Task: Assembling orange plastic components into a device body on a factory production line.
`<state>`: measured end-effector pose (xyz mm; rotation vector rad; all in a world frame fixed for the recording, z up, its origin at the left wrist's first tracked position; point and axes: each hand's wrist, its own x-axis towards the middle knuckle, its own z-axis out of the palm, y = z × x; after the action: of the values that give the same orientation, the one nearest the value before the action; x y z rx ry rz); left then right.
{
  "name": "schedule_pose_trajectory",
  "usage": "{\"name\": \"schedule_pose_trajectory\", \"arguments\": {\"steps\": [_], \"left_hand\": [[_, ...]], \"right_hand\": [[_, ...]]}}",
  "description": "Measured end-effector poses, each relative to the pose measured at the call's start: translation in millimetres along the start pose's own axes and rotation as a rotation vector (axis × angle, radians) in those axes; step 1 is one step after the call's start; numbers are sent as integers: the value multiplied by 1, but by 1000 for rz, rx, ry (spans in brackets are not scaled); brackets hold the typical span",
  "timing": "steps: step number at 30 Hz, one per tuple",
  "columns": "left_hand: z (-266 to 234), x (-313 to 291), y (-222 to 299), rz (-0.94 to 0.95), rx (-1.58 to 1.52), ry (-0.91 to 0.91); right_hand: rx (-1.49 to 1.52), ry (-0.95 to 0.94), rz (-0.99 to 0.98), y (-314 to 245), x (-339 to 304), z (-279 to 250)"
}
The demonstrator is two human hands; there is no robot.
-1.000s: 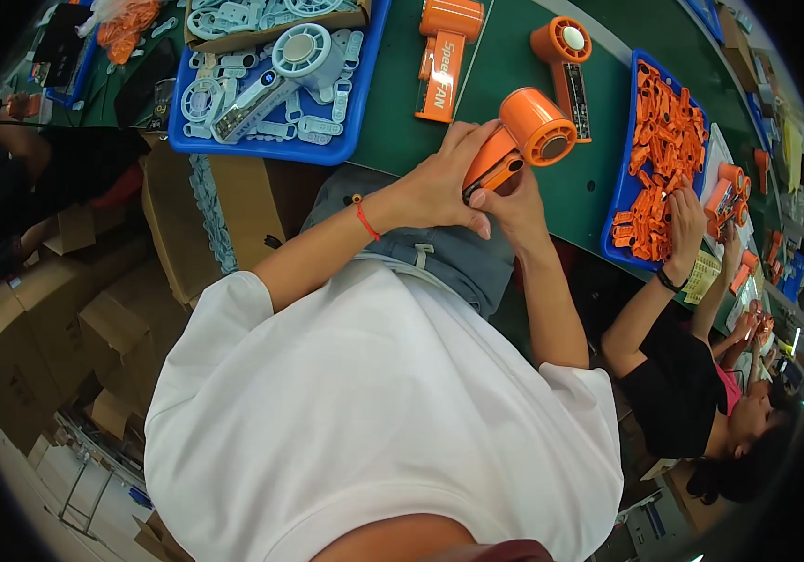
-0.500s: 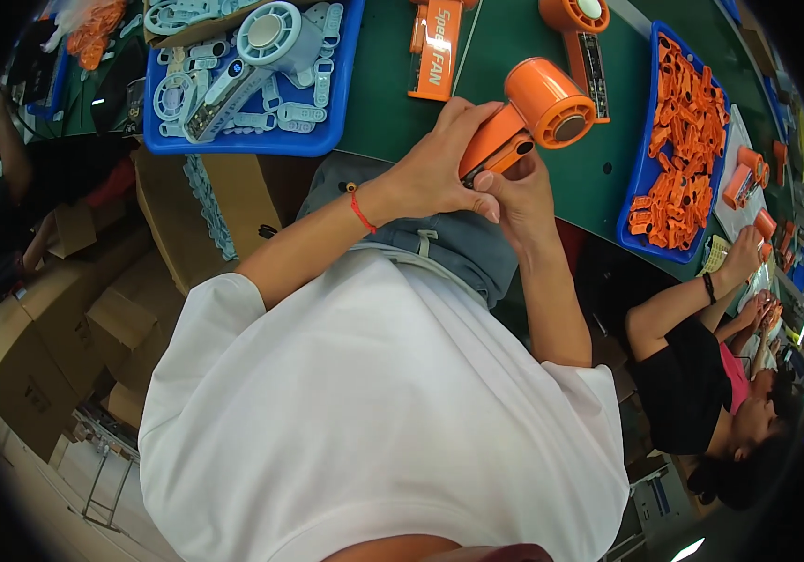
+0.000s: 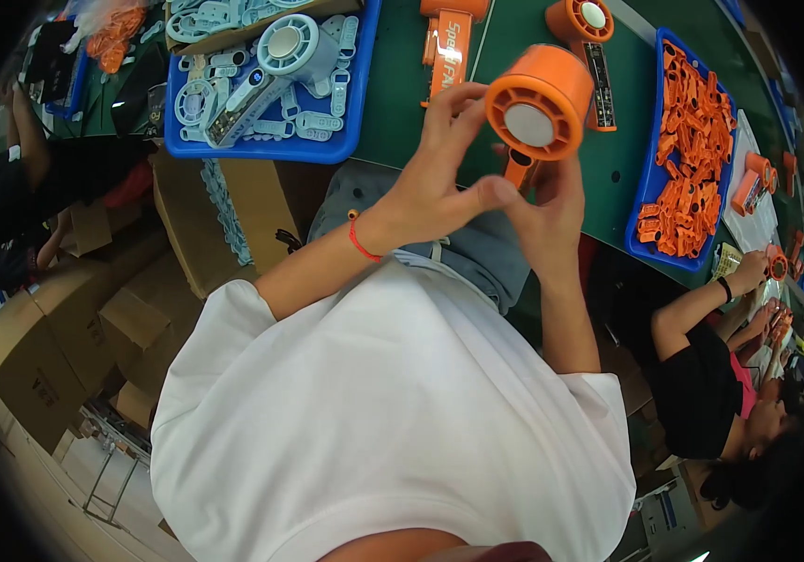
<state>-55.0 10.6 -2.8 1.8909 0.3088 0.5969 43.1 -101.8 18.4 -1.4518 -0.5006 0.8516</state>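
An orange handheld fan [image 3: 538, 108] with a round grilled head and grey centre is held up above the green table [image 3: 402, 103], its face turned toward the camera. My left hand [image 3: 439, 178], with a red band at the wrist, touches the fan's left side and the thumb reaches to the handle. My right hand [image 3: 547, 211] grips the fan's handle from below.
A blue tray [image 3: 261, 140] of pale blue fan parts lies at the left. Two more orange fans [image 3: 449, 42] [image 3: 589, 37] lie on the table. A blue tray [image 3: 688, 150] of orange parts sits at the right. Another person [image 3: 721, 375] works at the right. Cardboard boxes [image 3: 65, 318] stand at the left.
The fan has been turned from sideways so its round face points up at the camera. Both hands have shifted along with it, staying on the fan.
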Motion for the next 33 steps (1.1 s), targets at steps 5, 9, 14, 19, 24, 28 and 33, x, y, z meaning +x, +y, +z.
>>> {"name": "schedule_pose_trajectory", "arguments": {"steps": [5, 9, 14, 19, 24, 28, 33], "left_hand": [[8, 3, -1, -222, -372, -62], [16, -2, -13, -350, -537, -93], [0, 2, -17, -383, -541, -171], [-1, 2, -20, -390, -565, -235], [9, 1, -16, -373, -560, -137], [10, 5, -12, -368, -611, -102], [17, -3, -37, -365, -620, -13]], "right_hand": [[-447, 26, -128, 12, 1, -2], [-576, 22, -154, 11, 5, 6], [-615, 6, -242, 22, 9, 3], [-533, -30, -202, 15, 10, 2], [-383, -51, 40, 15, 10, -5], [-369, -34, -9, 14, 11, -6], [-615, -158, -178, -7, 15, -6]]}}
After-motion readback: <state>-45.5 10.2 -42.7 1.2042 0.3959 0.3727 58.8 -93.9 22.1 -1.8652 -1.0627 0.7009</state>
